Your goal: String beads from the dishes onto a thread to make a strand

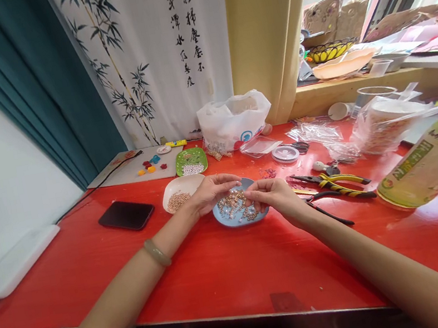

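Observation:
Both hands are over a blue dish [229, 222] holding gold and clear beads [232, 204]. My left hand [214, 192] reaches across the dish's upper left side, its thumb and fingertips pinched together. Whatever is between them is too small to name. On the dish's right side, my right hand [271, 194] has its thumb and forefinger closed close to the beads, and what it holds cannot be made out. A white dish [166, 189] with small gold beads [178, 201] stands left of the blue one, partly behind my left hand. A green tray [190, 155] of white beads is behind it.
A black phone [126, 215] lies on the red table [205, 279] at left. Pliers [332, 181] with yellow-black handles lie right of my right hand, near a large green-capped bottle [434, 160]. Behind stand a white plastic bag [234, 119] and a round lidded container [285, 154].

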Action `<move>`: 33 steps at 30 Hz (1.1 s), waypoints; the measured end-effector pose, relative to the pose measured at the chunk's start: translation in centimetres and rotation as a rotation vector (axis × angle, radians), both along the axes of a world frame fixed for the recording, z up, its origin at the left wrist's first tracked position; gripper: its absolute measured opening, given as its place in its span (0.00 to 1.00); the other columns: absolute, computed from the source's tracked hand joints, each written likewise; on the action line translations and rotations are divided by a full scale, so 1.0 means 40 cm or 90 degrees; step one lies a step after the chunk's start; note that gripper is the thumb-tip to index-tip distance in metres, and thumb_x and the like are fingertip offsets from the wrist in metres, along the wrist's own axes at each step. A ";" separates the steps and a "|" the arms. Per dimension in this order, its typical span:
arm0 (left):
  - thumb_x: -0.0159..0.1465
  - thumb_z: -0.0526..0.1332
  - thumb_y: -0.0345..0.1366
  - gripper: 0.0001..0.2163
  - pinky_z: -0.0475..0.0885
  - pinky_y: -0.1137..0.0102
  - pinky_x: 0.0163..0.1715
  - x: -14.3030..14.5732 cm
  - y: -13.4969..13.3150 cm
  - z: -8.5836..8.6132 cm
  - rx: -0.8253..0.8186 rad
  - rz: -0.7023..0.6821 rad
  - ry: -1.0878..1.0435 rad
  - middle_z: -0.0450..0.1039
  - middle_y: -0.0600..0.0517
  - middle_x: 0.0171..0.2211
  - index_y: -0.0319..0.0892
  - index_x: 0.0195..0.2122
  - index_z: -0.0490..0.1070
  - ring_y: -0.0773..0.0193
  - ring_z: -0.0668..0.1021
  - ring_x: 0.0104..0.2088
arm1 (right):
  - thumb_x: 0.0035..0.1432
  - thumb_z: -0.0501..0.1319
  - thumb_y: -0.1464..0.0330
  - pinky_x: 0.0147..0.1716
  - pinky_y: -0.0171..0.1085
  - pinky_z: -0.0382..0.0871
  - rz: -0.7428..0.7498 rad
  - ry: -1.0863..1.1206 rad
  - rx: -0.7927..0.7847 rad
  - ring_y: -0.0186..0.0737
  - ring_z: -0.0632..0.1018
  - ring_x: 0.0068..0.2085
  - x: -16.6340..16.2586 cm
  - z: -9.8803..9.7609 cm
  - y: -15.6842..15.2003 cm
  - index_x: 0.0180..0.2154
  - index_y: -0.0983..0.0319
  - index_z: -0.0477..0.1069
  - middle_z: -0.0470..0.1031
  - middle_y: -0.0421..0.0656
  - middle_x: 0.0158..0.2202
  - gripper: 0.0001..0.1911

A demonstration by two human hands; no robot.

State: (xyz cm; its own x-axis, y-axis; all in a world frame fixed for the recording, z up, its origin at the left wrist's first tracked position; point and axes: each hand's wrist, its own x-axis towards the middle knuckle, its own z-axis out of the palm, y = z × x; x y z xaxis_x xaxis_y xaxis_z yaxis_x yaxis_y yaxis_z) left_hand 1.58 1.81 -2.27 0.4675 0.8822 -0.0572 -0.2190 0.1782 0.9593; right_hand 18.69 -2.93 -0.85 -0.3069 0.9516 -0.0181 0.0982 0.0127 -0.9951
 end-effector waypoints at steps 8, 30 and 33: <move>0.45 0.66 0.30 0.07 0.63 0.74 0.29 0.001 -0.002 -0.003 0.005 -0.020 -0.001 0.72 0.53 0.25 0.39 0.28 0.74 0.75 0.70 0.24 | 0.44 0.62 0.61 0.18 0.29 0.59 0.013 0.015 -0.019 0.26 0.66 0.18 0.003 -0.001 0.003 0.22 0.66 0.69 0.71 0.40 0.20 0.13; 0.47 0.64 0.35 0.12 0.65 0.71 0.34 -0.002 -0.002 0.010 0.176 0.013 0.153 0.71 0.50 0.33 0.37 0.33 0.70 0.70 0.72 0.31 | 0.41 0.65 0.64 0.23 0.29 0.64 -0.013 0.045 -0.033 0.27 0.70 0.21 0.009 -0.030 0.026 0.25 0.65 0.69 0.73 0.39 0.22 0.11; 0.49 0.62 0.34 0.10 0.66 0.71 0.33 -0.004 0.003 0.016 0.212 0.033 0.208 0.71 0.49 0.32 0.36 0.33 0.69 0.69 0.72 0.31 | 0.40 0.65 0.65 0.25 0.31 0.65 -0.018 0.056 -0.040 0.28 0.71 0.22 0.009 -0.032 0.027 0.26 0.65 0.68 0.73 0.39 0.22 0.11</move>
